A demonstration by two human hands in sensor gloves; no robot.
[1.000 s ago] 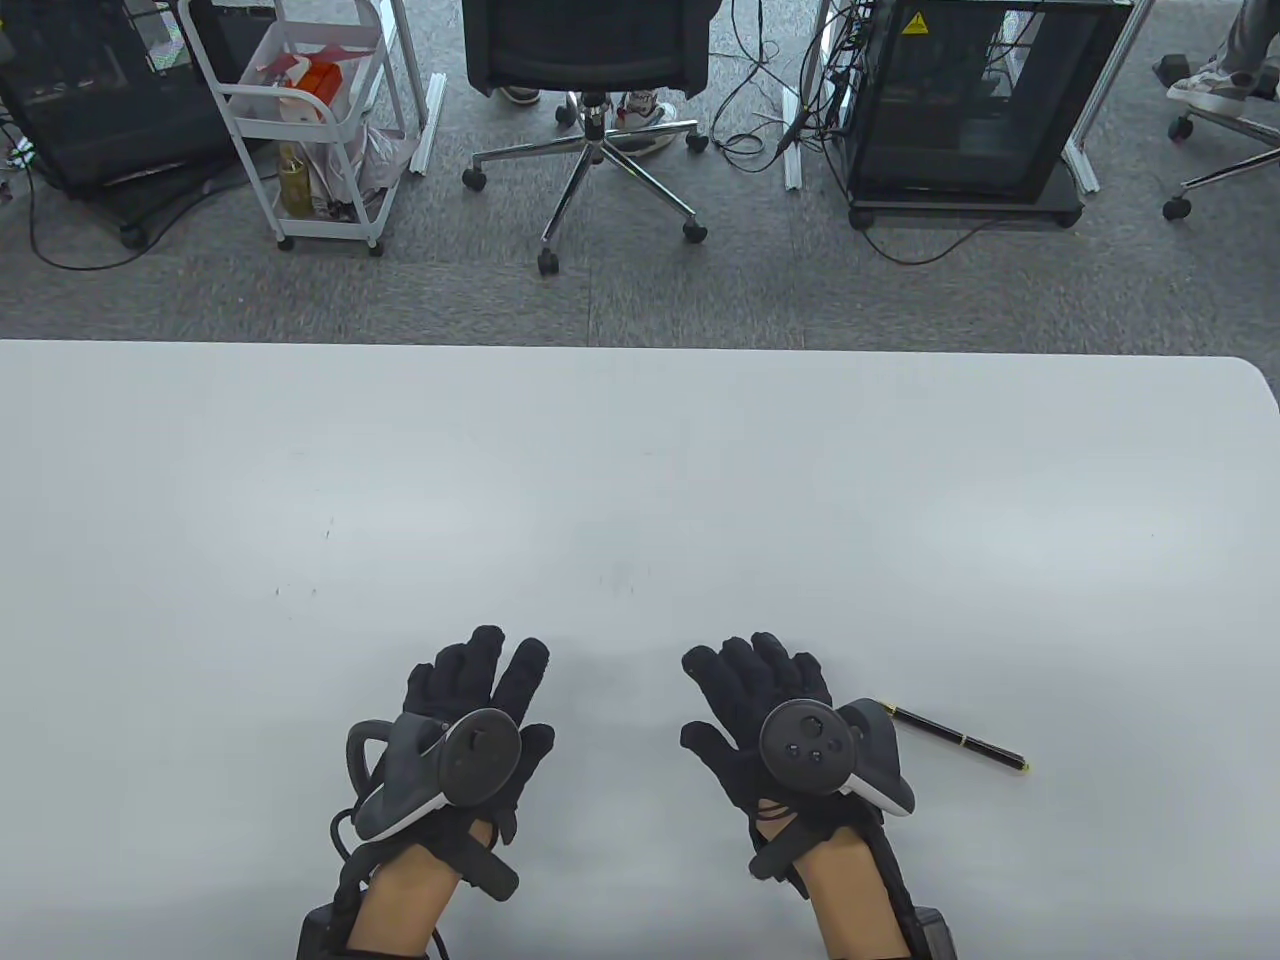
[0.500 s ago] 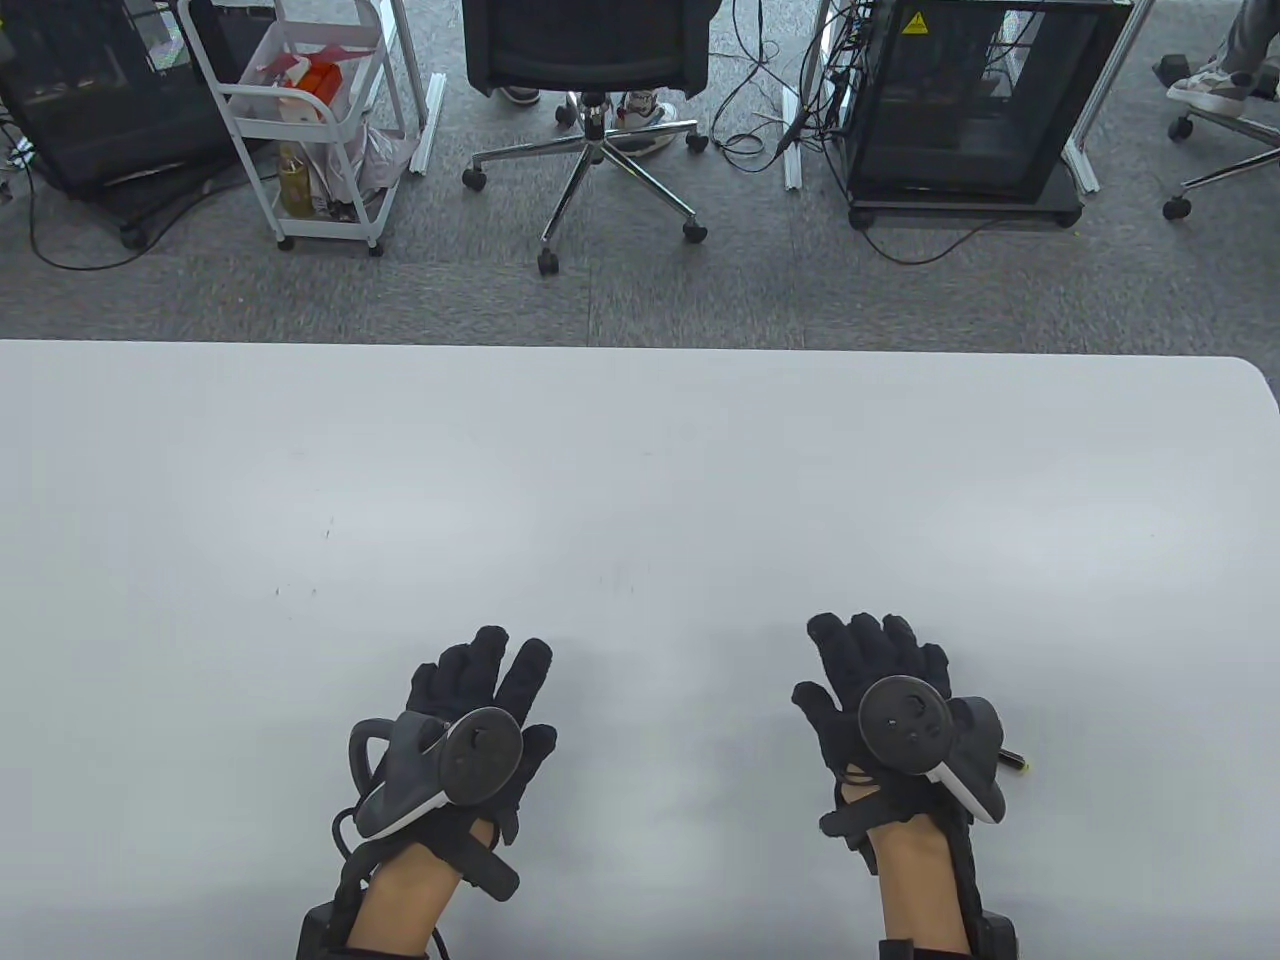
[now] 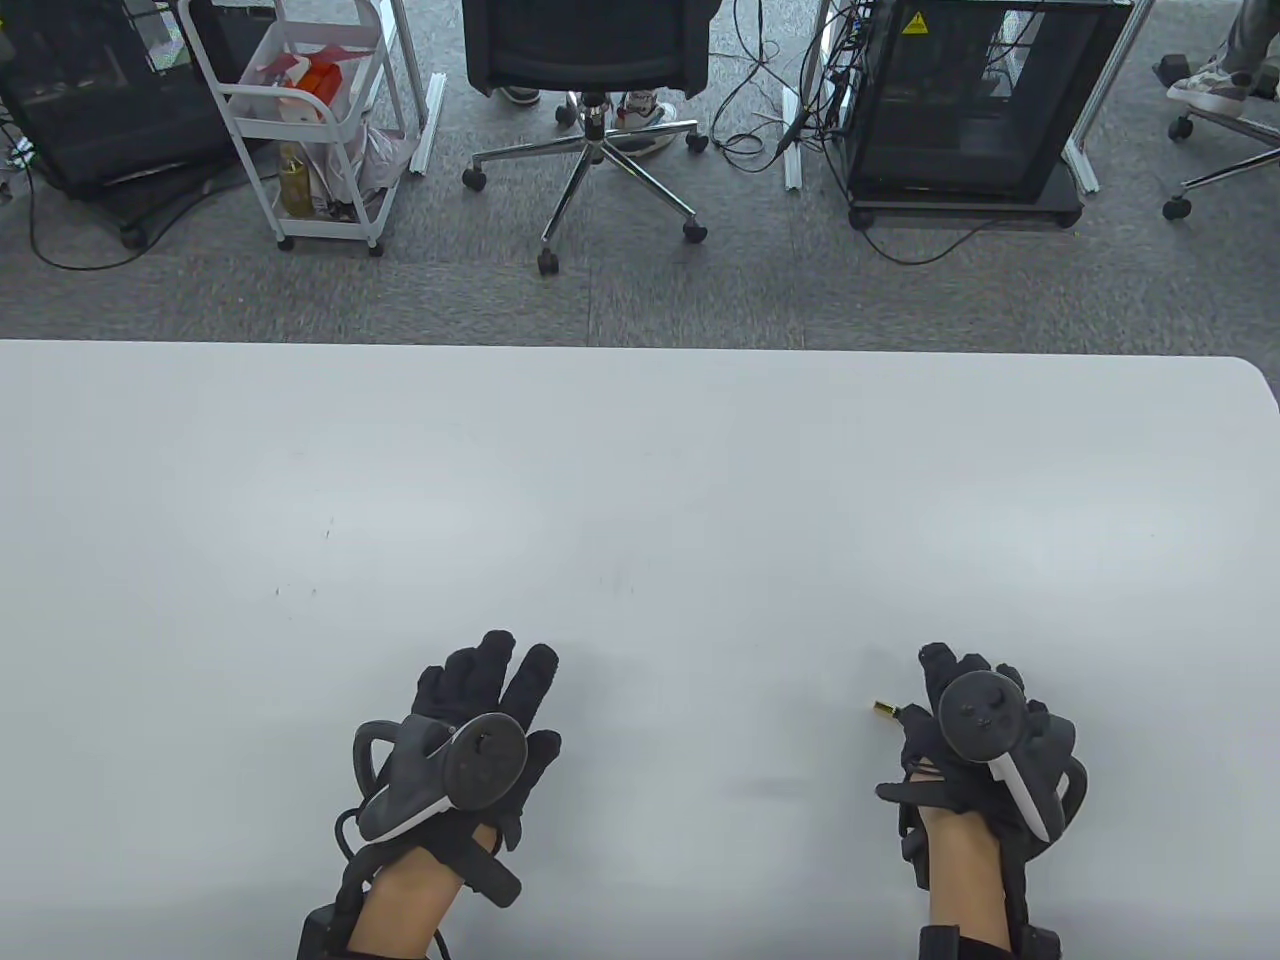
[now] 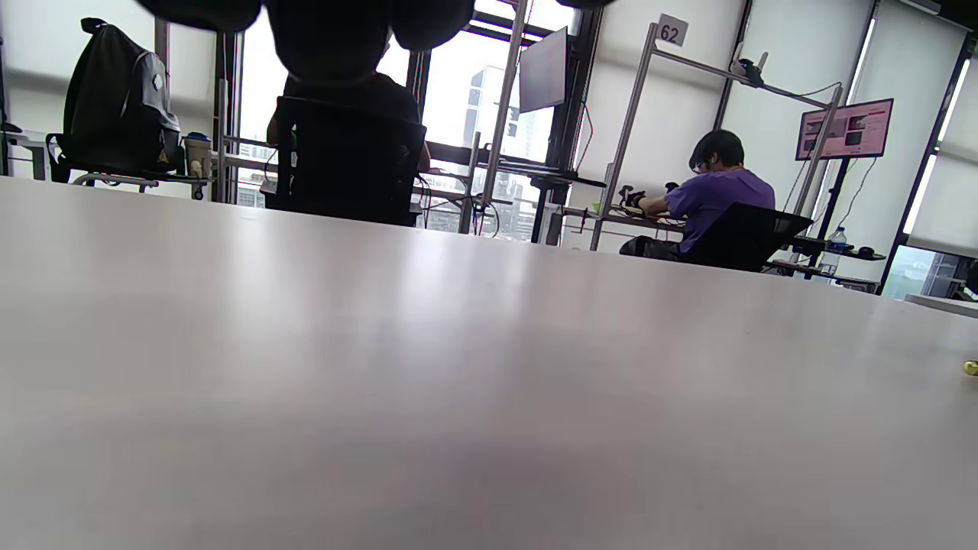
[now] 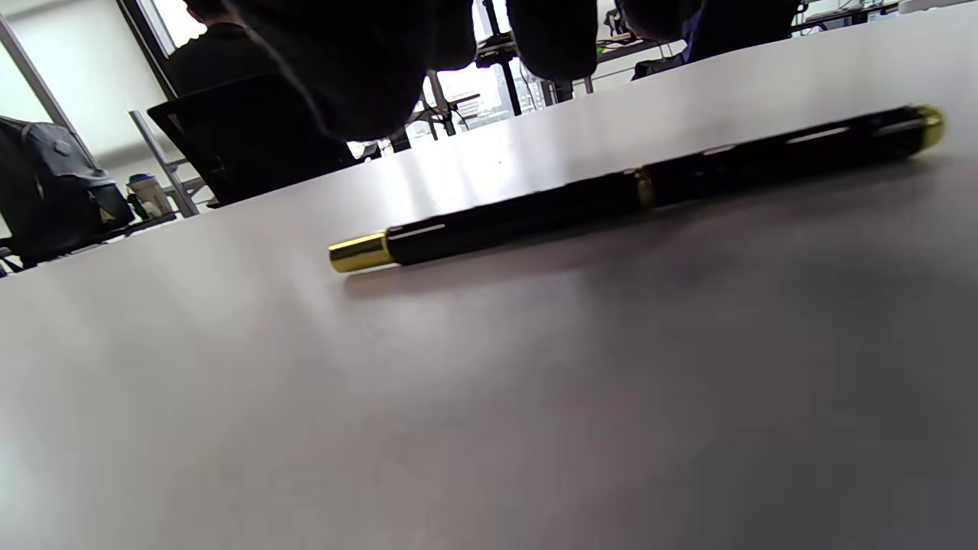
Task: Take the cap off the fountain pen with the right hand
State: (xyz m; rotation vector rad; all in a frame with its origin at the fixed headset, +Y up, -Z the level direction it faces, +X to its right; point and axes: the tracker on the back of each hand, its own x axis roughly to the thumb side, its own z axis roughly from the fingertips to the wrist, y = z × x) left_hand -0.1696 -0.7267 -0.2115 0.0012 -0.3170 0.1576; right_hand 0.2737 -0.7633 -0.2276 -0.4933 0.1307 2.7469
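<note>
A black fountain pen (image 5: 634,191) with gold ends and a gold middle band lies flat on the white table (image 3: 640,480), cap on. In the table view only its gold end (image 3: 885,710) shows, sticking out left of my right hand (image 3: 975,700). That hand hovers over the pen. In the right wrist view its fingers (image 5: 367,61) hang above the pen without touching it. My left hand (image 3: 480,700) rests flat on the table to the left, fingers spread and empty. The pen's gold tip also shows in the left wrist view (image 4: 970,367).
Beyond the table's far edge stand an office chair (image 3: 590,60), a white cart (image 3: 310,130) and a black cabinet (image 3: 970,100). The table bears only the pen and my hands.
My right hand has moved right, from beside my left hand to over the pen, hiding most of it. My left hand has barely moved.
</note>
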